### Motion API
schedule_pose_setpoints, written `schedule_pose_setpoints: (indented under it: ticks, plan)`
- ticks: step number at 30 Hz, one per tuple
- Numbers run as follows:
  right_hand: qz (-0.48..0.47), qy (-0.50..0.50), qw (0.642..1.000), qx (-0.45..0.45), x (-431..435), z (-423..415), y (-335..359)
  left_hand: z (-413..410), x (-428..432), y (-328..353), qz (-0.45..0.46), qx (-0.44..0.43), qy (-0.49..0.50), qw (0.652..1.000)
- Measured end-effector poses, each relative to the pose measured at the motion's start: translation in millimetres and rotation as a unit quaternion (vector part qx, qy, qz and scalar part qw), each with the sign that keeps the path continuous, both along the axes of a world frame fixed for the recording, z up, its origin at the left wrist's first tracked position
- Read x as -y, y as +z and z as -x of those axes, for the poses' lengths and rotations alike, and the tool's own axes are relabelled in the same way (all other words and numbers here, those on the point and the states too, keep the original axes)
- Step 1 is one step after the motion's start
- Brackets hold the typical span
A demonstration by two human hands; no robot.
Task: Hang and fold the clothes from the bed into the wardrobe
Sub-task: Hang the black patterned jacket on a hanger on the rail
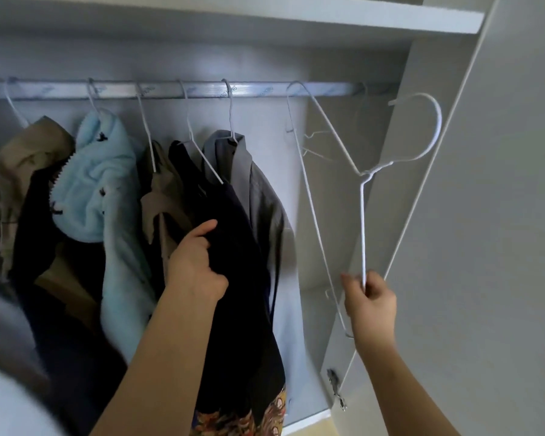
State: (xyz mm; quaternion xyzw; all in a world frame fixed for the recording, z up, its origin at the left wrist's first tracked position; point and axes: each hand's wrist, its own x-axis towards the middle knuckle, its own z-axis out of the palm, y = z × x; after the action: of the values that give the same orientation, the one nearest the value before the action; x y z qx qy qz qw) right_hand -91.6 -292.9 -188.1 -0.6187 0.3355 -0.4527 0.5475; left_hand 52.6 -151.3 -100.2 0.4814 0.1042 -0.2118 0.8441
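- Clothes hung on thin white wire hangers [202, 155] along silver metal rail [265, 89] inside white wardrobe [359, 20]: tan jacket [29, 158], pale blue fleece [98, 184], dark navy garment [233, 231], grey shirt [258, 190].
- Dark navy garment gripped by L hand [195, 262], fingers curled into fabric.
- Spare white wire hanger [363, 215] pinched at lower end by R hand [370, 297], hook off rail & uppermost, tip twd left; held arm near vertical.
- Bare rail stretch right of grey shirt; white wardrobe door [501, 215] edge just beside hook.
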Motion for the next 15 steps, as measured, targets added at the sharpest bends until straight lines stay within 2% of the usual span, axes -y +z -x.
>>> schedule_pose_setpoints:
  ticks: [5, 8, 12, 15]
  plan:
    - [-0.033, 0.074, 0.996, 0.027, 2, 34, 20, 38, -1, 0, -0.075, 0.059, -0.035, 0.995]
    - [-0.067, 0.087, 0.994, 0.005, 0, 56, 16, 59, -10, 4, -0.118, 0.08, -0.049, 0.989]
    - [-0.091, 0.168, 0.981, 0.037, -14, 81, 5, 82, -34, 2, -0.142, 0.057, -0.05, 0.987]
    - [-0.074, 0.237, 0.969, 0.015, -17, 84, 9, 93, -47, -4, -0.158, 0.037, -0.036, 0.986]
